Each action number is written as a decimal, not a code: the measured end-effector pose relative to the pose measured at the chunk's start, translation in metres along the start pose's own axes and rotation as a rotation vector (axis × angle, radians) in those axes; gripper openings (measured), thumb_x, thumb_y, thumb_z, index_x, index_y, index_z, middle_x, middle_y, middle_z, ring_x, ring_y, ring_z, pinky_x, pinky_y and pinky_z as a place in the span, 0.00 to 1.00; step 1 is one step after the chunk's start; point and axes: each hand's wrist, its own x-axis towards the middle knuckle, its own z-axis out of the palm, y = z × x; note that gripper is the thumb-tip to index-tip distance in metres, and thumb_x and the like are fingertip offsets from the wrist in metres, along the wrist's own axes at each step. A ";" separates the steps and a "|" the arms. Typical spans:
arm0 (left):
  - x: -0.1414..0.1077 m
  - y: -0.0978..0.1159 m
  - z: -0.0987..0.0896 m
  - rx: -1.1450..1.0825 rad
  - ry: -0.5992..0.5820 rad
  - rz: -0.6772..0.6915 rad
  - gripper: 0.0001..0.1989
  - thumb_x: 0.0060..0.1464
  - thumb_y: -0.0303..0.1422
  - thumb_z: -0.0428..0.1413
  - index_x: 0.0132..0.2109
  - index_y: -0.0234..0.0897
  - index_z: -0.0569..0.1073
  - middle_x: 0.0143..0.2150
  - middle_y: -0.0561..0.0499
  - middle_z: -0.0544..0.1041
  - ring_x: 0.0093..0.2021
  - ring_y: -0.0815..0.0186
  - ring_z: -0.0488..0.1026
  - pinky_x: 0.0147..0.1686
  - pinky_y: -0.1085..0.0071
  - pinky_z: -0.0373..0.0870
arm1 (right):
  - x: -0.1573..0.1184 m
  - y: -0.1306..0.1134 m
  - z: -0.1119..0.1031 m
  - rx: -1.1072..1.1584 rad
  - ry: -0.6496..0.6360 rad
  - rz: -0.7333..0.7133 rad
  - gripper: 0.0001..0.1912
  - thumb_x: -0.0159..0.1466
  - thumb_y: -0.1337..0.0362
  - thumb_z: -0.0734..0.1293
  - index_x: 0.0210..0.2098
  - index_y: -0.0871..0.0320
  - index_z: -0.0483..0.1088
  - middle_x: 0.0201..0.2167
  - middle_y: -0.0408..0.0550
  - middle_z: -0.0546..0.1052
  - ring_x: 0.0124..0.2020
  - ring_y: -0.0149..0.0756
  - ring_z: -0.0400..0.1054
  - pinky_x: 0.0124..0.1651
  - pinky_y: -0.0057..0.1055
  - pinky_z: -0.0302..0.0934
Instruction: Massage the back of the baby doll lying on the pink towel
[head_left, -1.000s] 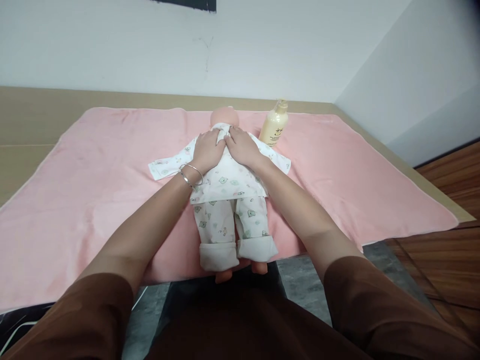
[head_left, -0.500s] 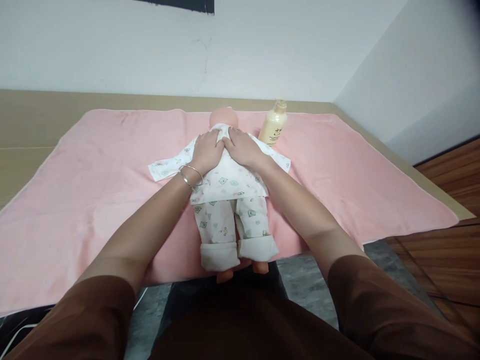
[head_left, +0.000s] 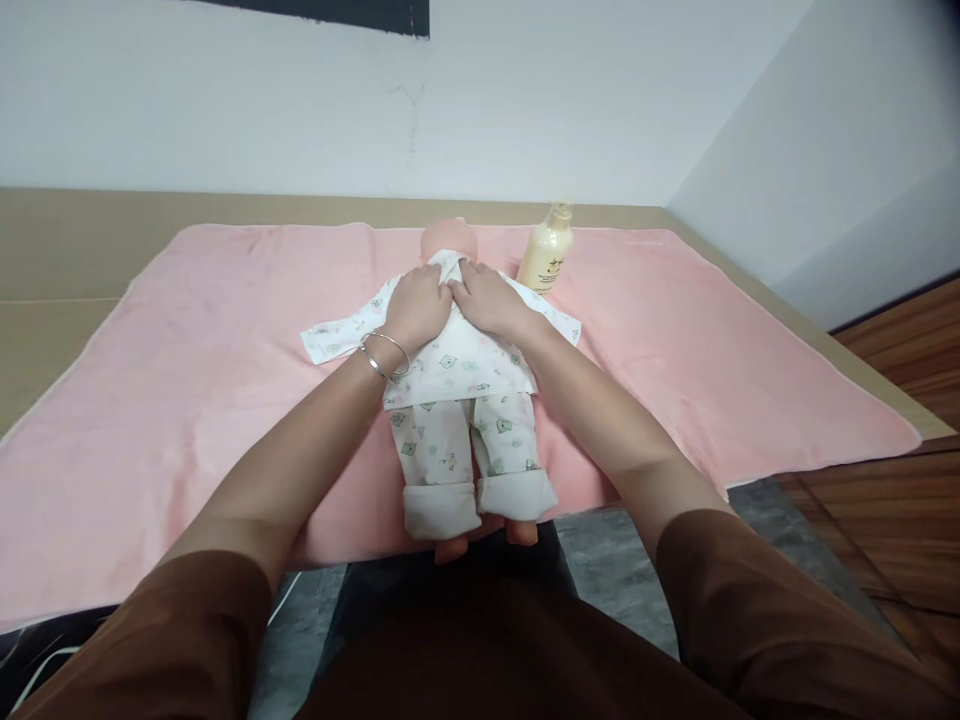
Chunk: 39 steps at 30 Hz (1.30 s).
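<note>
A baby doll (head_left: pixel 448 241) in a printed white top (head_left: pixel 465 365) and matching trousers (head_left: pixel 435 440) lies with its head away from me and its feet at the near edge of a pink blanket (head_left: pixel 225 380). My left hand (head_left: pixel 420 303), with silver bangles at the wrist, rests on the top's upper left part. Across from it, my right hand (head_left: pixel 487 297) lies on the upper right part. Both hands are flat with the thumbs close together near the middle. The doll's face cannot be seen.
A pale yellow bottle (head_left: pixel 547 250) stands tilted in view on the blanket, right of the doll's head. Behind the blanket runs the tan table edge (head_left: pixel 300 205) against a white wall. Brown wooden panels (head_left: pixel 900 520) are at the lower right.
My left hand has shifted very slightly right on the top, and the cloth near the collar looks a little more bunched. The view has tilted slightly.
</note>
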 end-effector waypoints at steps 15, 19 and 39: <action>0.001 0.003 -0.002 0.008 -0.050 -0.023 0.22 0.67 0.32 0.42 0.59 0.26 0.72 0.61 0.31 0.76 0.64 0.46 0.71 0.67 0.52 0.64 | -0.001 -0.007 -0.001 -0.073 -0.025 0.049 0.24 0.75 0.64 0.51 0.62 0.73 0.65 0.64 0.71 0.71 0.65 0.59 0.65 0.67 0.52 0.57; 0.006 -0.003 -0.004 -0.059 -0.032 -0.104 0.21 0.68 0.35 0.41 0.53 0.34 0.75 0.55 0.35 0.80 0.58 0.47 0.75 0.61 0.52 0.69 | -0.004 -0.014 0.000 -0.093 -0.014 -0.023 0.23 0.74 0.67 0.53 0.62 0.71 0.65 0.64 0.70 0.71 0.66 0.59 0.64 0.68 0.52 0.57; 0.000 0.006 0.007 -0.097 0.077 -0.095 0.17 0.61 0.29 0.45 0.49 0.38 0.77 0.55 0.40 0.80 0.60 0.50 0.73 0.65 0.53 0.66 | 0.006 0.000 0.002 0.037 0.023 0.071 0.23 0.73 0.63 0.52 0.59 0.64 0.69 0.63 0.65 0.73 0.63 0.58 0.66 0.66 0.55 0.59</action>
